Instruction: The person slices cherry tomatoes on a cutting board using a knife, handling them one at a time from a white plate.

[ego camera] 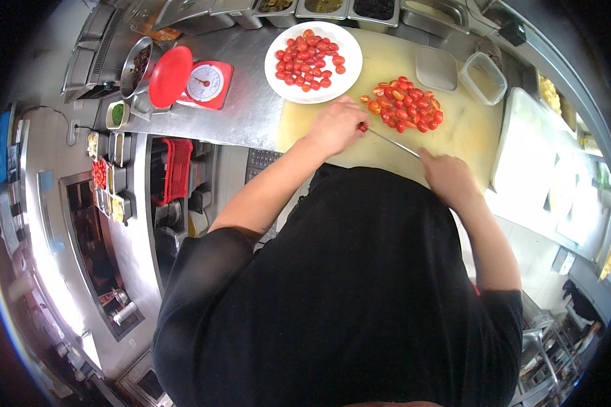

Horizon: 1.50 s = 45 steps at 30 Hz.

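Observation:
My left hand [340, 127] pinches a cherry tomato [362, 127] low over the yellowish cutting board [468, 132]. In my right hand [445, 175] is a knife [394, 142], its thin blade pointing left with the tip at that tomato. Whether the blade has entered the tomato cannot be made out. Just beyond the blade lies a pile of cherry tomatoes [407, 106], several of them showing cut faces. Beyond my left hand, a white oval plate [354, 51] holds many whole cherry tomatoes [305, 60] and overlaps the board's left part.
Left on the steel counter [249, 102] stand a red dial scale [206, 84] and a steel bowl [137, 66]. A flat grey lid [436, 68] and a clear plastic container [483, 79] sit at the board's far right. Steel food pans [322, 7] line the back.

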### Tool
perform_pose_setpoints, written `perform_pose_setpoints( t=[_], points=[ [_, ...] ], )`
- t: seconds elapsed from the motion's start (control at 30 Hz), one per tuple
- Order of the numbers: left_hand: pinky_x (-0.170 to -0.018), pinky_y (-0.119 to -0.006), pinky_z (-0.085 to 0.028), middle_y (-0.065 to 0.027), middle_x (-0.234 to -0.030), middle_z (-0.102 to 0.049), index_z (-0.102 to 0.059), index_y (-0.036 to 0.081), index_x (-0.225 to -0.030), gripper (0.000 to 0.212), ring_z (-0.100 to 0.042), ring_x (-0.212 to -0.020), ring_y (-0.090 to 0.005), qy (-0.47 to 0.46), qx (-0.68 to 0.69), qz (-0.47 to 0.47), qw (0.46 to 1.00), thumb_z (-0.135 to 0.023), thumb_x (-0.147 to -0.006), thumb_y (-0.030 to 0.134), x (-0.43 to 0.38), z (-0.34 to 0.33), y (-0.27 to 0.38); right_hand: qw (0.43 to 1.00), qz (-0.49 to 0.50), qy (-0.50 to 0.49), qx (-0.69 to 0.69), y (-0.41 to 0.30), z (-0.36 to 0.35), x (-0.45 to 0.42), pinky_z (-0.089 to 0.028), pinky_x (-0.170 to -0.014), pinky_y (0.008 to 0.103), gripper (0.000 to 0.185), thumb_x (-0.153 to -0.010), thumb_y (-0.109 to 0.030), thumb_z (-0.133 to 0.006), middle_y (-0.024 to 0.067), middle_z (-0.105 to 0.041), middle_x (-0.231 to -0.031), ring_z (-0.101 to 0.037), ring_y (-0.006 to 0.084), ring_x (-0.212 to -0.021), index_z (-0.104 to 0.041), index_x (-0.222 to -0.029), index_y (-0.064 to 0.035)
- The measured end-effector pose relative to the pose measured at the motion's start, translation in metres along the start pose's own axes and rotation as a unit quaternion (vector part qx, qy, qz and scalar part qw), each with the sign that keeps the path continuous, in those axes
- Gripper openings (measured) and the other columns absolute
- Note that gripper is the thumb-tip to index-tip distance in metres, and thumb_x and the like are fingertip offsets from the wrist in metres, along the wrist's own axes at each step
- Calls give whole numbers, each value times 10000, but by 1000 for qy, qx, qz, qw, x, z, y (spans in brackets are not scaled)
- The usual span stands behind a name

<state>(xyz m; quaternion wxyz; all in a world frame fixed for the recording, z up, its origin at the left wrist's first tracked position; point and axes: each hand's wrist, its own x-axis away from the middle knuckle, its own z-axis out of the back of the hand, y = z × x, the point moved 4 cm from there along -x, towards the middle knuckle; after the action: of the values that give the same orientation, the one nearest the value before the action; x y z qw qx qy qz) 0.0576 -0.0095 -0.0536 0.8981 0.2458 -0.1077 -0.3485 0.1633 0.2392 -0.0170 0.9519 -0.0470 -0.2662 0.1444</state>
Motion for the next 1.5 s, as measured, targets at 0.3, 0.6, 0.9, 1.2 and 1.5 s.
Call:
perform_pose_setpoints(
  t=[0.3,0.6,0.9,1.2,1.5],
  points=[
    [-1068,-440,-550,-71,-1265,-761,-796,108,-1158,248,-702,-1156,-308,223,48,-94,969,-737,-917,93,-15,30,9,995,-52,-22,-79,42,4,60,-580,-821,603,171,-1026,-141,-612,246,-739,-878,-736,476,-914,-590,-1180,-69],
    [-1030,-512,-530,-76,-1176,-776,-795,130,-1131,271,-714,-1076,-318,142,-187,89,968,-784,-860,119,-35,69,-58,989,-47,49,-131,28,-11,34,-569,-814,610,166,-1065,-185,-588,255,-733,-870,-729,475,-887,-568,-1174,-62],
    [-856,-406,-595,-113,-1062,-745,-740,57,-1085,226,-727,-981,-331,101,113,-60,987,-813,-872,48,11,12,11,995,-62,34,-76,34,-14,70,-579,-768,581,154,-1039,-147,-600,227,-738,-847,-741,457,-845,-566,-1161,-59],
    [-966,-428,-547,-68,-1003,-778,-779,97,-993,192,-683,-1054,-308,49,61,-55,995,-853,-816,85,0,0,-1,997,-23,63,-36,15,6,54,-593,-738,544,168,-1023,-137,-603,189,-744,-838,-755,409,-826,-578,-1179,-80],
    [-1005,-395,-540,-31,-991,-788,-798,103,-960,194,-682,-1067,-279,43,53,-41,997,-880,-784,95,-2,-2,-3,999,-25,13,45,4,5,35,-615,-727,506,234,-1016,-141,-603,151,-762,-886,-778,362,-838,-568,-1244,-102]
  ],
)
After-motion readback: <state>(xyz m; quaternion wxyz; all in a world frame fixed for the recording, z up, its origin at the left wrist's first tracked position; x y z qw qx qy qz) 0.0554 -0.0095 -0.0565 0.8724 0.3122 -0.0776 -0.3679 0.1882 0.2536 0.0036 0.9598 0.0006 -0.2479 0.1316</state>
